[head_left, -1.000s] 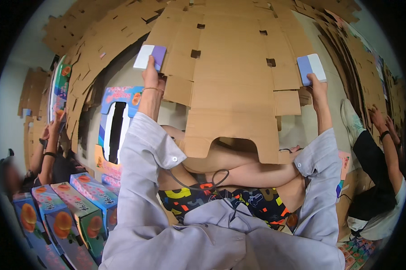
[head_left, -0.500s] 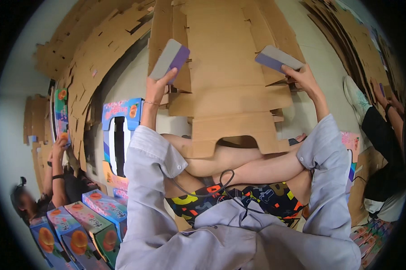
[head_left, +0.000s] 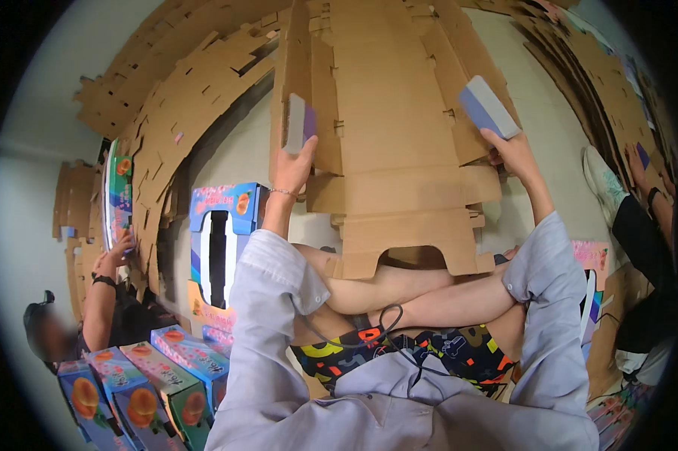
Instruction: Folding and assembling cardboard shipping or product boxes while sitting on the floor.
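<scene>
A large cardboard carton blank (head_left: 391, 120) lies in front of me, brown inner side up, its near end with a cut-out over my crossed legs. Its long left side wall (head_left: 300, 60) and right side wall (head_left: 459, 52) stand partly raised. My left hand (head_left: 295, 161) is closed on a grey-and-purple carton flap (head_left: 295, 124) beside the left wall. My right hand (head_left: 513, 150) grips a matching grey-and-purple carton flap (head_left: 489, 107) at the right wall, thumb on its lower edge. Whether these flaps join the walls is hidden by my hands.
Stacks of flat cardboard (head_left: 140, 124) curve along the left, with more cardboard (head_left: 579, 83) at the right. Printed fruit cartons (head_left: 140, 391) stand at lower left, and a blue carton (head_left: 226, 199) nearer me. A co-worker (head_left: 98, 316) sits left; another person's leg (head_left: 640, 233) shows right.
My left hand has brought its flap lower and more upright. The right flap has turned steeper in my right hand. Both side walls look more raised, and the whole view has shifted slightly.
</scene>
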`<state>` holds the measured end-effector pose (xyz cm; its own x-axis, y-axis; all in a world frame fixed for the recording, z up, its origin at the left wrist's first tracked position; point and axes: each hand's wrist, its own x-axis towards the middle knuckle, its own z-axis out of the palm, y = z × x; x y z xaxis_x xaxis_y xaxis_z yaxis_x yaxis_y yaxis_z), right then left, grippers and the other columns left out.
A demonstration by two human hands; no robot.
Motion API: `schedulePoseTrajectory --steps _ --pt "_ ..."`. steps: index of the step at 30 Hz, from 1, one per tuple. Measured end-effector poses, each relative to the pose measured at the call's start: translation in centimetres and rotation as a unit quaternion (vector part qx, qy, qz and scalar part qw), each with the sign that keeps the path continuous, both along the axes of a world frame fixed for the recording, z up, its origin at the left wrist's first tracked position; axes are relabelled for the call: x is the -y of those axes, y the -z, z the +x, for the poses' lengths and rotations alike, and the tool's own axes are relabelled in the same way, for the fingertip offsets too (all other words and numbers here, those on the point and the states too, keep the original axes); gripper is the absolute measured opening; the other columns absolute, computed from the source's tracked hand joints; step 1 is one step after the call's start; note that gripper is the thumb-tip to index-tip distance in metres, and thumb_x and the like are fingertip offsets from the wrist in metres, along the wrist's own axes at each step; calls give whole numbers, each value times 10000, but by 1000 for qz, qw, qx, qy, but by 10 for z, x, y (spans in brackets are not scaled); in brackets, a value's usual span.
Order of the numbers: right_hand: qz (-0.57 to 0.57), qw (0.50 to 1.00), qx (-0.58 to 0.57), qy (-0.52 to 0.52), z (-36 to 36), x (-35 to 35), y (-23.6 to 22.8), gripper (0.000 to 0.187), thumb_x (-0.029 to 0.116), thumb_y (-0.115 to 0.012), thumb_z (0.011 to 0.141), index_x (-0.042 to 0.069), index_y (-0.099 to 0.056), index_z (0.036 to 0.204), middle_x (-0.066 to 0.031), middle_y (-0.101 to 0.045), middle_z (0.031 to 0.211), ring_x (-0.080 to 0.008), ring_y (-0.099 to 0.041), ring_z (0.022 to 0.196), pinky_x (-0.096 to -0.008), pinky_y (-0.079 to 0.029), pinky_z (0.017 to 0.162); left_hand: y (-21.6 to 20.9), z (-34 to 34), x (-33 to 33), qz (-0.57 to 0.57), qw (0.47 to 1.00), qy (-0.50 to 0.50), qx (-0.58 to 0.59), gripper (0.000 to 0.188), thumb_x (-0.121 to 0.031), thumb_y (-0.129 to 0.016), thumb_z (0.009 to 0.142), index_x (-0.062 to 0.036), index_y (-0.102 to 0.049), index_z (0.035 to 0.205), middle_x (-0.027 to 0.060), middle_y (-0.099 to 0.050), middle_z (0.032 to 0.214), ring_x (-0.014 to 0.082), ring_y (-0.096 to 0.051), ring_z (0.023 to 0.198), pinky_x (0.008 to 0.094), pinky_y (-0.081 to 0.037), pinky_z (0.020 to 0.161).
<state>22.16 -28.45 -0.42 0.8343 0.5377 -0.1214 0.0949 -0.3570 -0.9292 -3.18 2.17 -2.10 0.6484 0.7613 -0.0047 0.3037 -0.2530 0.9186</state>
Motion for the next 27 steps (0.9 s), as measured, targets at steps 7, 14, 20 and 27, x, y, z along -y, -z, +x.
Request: schedulePoseTrajectory --steps 7,14,20,27 --pt "-52 998 -31 -26 -6 -6 -16 518 405 -693 772 -68 -587 956 -63 -570 709 -120 -548 506 -235 -440 433 -21 -1 9 35 996 37 -69 392 -258 -683 789 26 -587 1042 71 -632 867 158 -589 726 303 -481 659" --pt "-32 998 39 25 -7 -6 -11 508 391 -696 768 -80 -596 929 -68 -584 666 -119 -555 485 -251 -447 423 -3 3 6 13 999 -7 48 332 -190 -640 807 34 -554 1036 94 -625 815 130 -587 620 286 -482 475" --pt "-64 994 87 24 -9 -9 -16 502 398 -718 742 -69 -616 896 -59 -573 641 -124 -533 477 -262 -432 432 3 2 6 114 993 0 23 404 -140 -625 793 16 -515 1149 180 -614 935 303 -613 804 376 -501 683" --pt "-72 994 47 66 2 -5 -7 463 386 -716 744 -47 -628 884 -51 -584 661 -129 -537 511 -281 -419 467 4 10 25 304 951 50 -35 708 7 -594 725 -58 -312 1371 225 -418 1111 411 -490 988 443 -434 852"
